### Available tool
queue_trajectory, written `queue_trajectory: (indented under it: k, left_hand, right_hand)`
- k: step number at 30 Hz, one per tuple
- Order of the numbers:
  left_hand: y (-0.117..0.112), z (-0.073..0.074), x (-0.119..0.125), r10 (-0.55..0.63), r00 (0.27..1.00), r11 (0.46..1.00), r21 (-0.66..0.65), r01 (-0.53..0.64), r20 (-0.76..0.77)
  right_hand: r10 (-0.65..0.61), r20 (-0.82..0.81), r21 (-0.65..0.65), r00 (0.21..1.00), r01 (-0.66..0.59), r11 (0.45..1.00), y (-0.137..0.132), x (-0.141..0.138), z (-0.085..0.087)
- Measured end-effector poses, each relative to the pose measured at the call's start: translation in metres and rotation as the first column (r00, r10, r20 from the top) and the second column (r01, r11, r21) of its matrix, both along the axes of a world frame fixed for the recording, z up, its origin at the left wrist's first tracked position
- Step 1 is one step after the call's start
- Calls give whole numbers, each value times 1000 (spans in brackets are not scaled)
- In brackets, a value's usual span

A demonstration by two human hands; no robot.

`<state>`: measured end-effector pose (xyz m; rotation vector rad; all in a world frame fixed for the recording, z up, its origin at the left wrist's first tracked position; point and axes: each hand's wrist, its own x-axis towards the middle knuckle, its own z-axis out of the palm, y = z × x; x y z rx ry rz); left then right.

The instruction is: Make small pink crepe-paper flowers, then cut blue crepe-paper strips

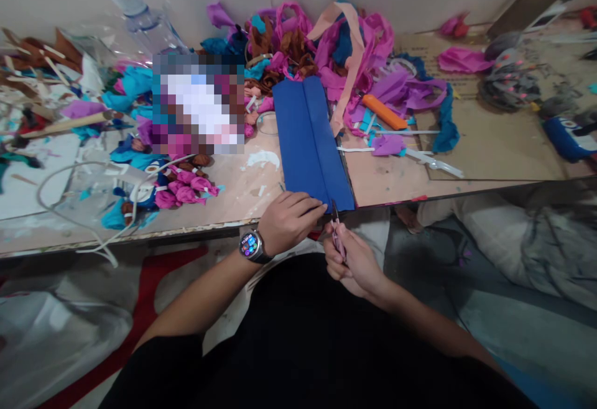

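A long blue folded sheet (310, 142), paper or thin fabric, lies on the table with its short end at the front edge. A lengthwise crease runs down it. My left hand (291, 219), a watch on its wrist, has its fingers together on the sheet's near left corner. Wrapped round pink-handled scissors (339, 241), my right hand (357, 257) is just right of the left. The dark blades point away from me and meet the sheet's near edge. How far they stand apart is too small to tell.
Pink, purple and blue crepe strips (373, 36) heap behind the sheet. An orange cutter (385, 112) lies to the right. At left are a clear bottle (147, 23), bundled pink pieces (186, 186) and a white cable (44, 188). Cardboard (489, 142) covers the right side; someone's leg (485, 222) is below.
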<state>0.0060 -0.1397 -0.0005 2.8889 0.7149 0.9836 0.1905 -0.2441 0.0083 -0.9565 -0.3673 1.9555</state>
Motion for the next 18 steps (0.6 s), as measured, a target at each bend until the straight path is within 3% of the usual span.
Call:
queue_trajectory:
  k: [18]
  left_hand:
    - [0, 0, -1, -21, 1000, 1000, -6, 21, 6]
  right_hand:
    - [0, 40, -9, 999, 0, 1000, 4, -1, 2]
